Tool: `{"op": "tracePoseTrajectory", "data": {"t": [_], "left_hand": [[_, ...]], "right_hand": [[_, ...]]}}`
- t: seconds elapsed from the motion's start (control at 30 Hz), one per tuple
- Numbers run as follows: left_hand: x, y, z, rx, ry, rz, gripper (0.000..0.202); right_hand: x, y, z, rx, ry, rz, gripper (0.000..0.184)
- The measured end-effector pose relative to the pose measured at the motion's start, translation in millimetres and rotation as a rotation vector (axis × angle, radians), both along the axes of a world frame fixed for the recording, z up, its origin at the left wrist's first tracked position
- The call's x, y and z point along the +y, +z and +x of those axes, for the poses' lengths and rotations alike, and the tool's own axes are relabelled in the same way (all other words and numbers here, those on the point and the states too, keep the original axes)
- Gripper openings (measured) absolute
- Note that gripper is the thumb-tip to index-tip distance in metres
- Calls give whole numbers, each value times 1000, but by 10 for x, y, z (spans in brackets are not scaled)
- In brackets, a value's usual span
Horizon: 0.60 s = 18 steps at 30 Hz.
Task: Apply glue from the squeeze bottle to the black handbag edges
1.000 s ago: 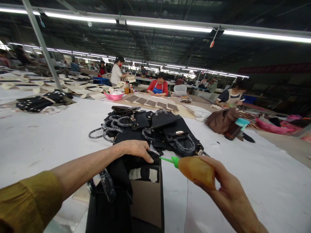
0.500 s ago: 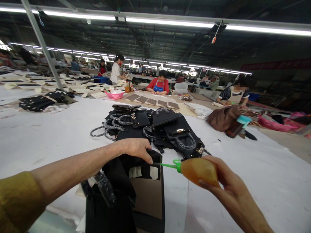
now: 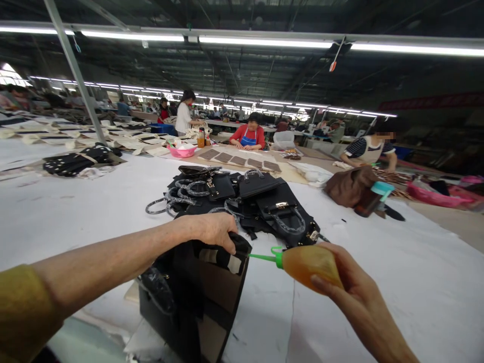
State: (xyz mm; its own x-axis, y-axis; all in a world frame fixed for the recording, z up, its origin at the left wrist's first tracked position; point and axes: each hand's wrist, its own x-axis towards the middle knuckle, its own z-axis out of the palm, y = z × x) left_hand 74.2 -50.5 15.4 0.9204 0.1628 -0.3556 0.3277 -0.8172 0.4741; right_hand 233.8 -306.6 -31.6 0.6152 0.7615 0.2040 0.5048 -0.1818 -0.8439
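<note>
My left hand (image 3: pixel 215 229) grips the top edge of an unfinished black handbag (image 3: pixel 189 297) that stands on the white table in front of me, its brown inner lining showing. My right hand (image 3: pixel 350 295) is wrapped round an amber squeeze bottle (image 3: pixel 310 264) with a green nozzle. The nozzle tip points left and touches the bag's top edge just by my left fingers. A plastic-wrapped handle hangs at the bag's left side.
A pile of finished black handbags (image 3: pixel 245 199) with wrapped handles lies just beyond. A brown bag (image 3: pixel 350 186) and a teal-capped bottle (image 3: pixel 374 197) lie to the right. Other workers sit and stand at far tables. White table (image 3: pixel 397 272) stretches around.
The bag has been tipped up and turned, so its brown lining faces right. My left hand stayed on its top edge and the bottle's nozzle stayed against it.
</note>
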Motion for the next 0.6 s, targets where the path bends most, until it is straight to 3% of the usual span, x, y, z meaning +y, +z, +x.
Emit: {"op": "tracePoseTrajectory", "data": {"t": [0.23, 0.6], "left_hand": [[-48, -92, 23, 25, 23, 57, 15], [-38, -188, 1, -9, 56, 80, 16]], "right_hand": [[24, -152, 14, 102, 28, -23, 54], [-38, -171, -4, 137, 29, 15, 50]]}}
